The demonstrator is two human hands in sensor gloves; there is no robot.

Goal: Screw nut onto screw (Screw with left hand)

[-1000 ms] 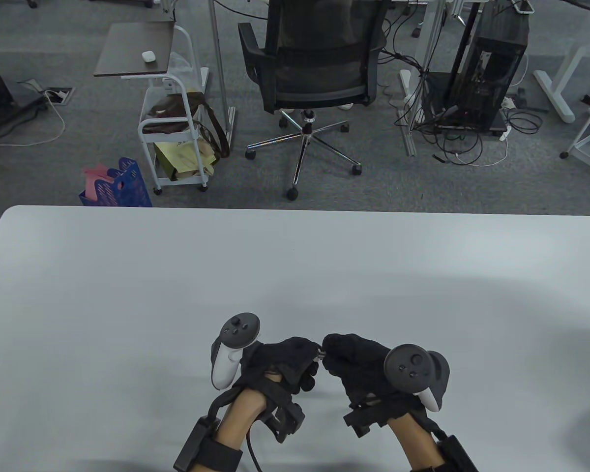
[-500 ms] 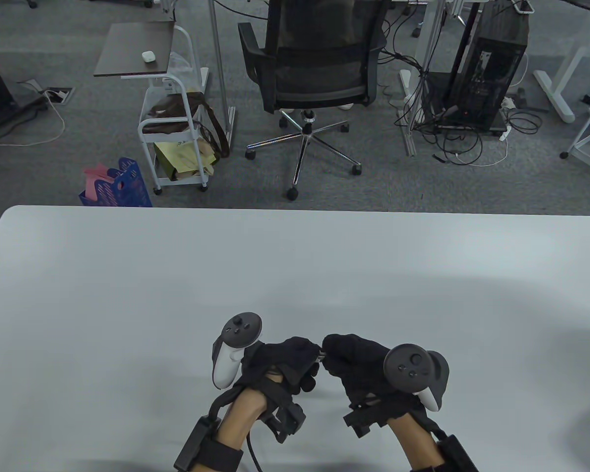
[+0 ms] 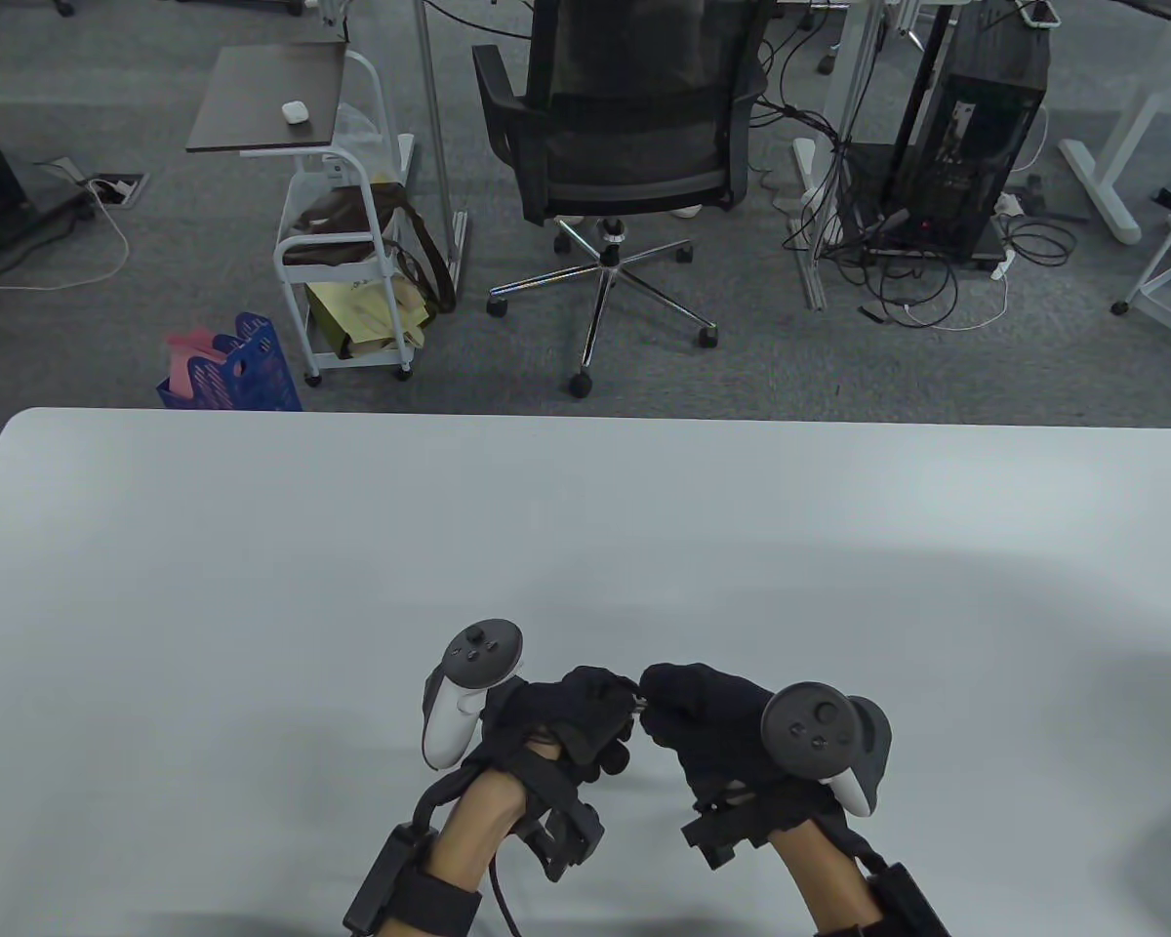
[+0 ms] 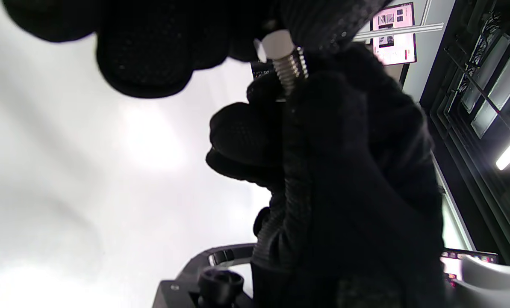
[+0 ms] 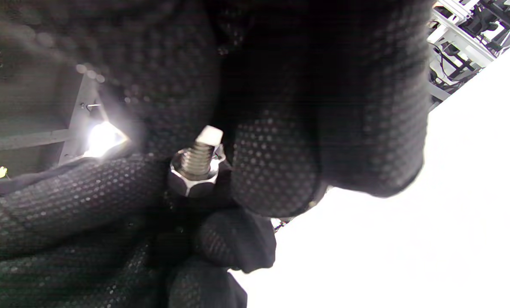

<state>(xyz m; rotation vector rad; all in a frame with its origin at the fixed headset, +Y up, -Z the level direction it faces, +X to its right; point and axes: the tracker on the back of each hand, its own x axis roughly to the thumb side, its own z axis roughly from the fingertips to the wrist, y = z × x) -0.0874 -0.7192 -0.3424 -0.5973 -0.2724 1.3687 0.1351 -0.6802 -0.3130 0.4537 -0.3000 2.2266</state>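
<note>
Screw: a bright metal screw (image 5: pixel 197 159) with fine ridged threads and a flat, pale end face; in the left wrist view its threaded shaft (image 4: pixel 292 64) shows between the two gloved hands.
Nut: a steel hex nut (image 5: pixel 189 182), faceted and shiny, sits around the screw shaft with several threads and the screw tip standing out beyond it.
Left hand: the left hand (image 3: pixel 571 717) wears a black knit glove; its fingertips (image 4: pixel 143 51) close in around the screw end. Whether they grip the screw or the nut cannot be told.
Right hand: the right hand (image 3: pixel 712 722), in a black glove with a dotted grip texture, has its fingers (image 5: pixel 276 167) curled tight beside the nut and screw. Which of the two parts they pinch is hidden.
Where the parts are: held above the table (image 3: pixel 254 586) at the point where the two hands meet, near the table's near edge, only a glint of metal (image 3: pixel 636 698) showing from above.
Trackers: a white and grey tracker (image 3: pixel 464 688) rides on the left hand, a dark one (image 3: pixel 825 737) on the right.
Table: smooth, pale grey, rounded corners, matt.
Beyond the table: a black mesh office chair (image 3: pixel 625 127) on a chrome star base, a white wheeled trolley (image 3: pixel 346 264) with bags, a blue plastic crate (image 3: pixel 239 366), a dark computer tower (image 3: pixel 966 146) amid tangled cables, all on grey carpet.
In the way: the gloves cover most of the screw and nut in every view.
</note>
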